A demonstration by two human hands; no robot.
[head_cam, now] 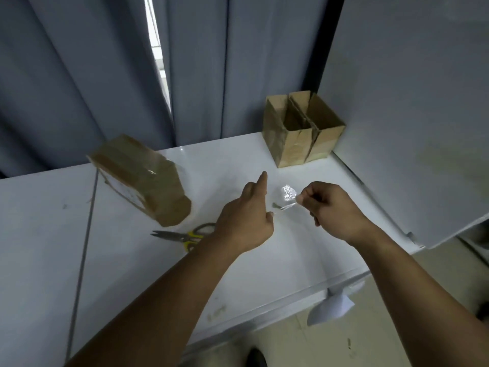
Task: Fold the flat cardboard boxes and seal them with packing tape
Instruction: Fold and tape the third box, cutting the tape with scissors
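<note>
A clear strip of packing tape [288, 195] hangs over the white table [238, 160]; my right hand [332, 209] pinches its right end between thumb and fingers. My left hand [247, 221] is beside it, index finger stretched forward, thumb near the tape's lower left end; whether it touches the tape is unclear. A taped, closed cardboard box [143, 178] lies tilted at the left. An open cardboard box [301, 128] with upright flaps stands at the back right.
Yellow-handled scissors [182, 235] lie on the table just left of my left wrist. Grey curtains hang behind the table. A white panel [412, 115] stands at the right edge. White paper [330, 307] hangs off the table's front corner.
</note>
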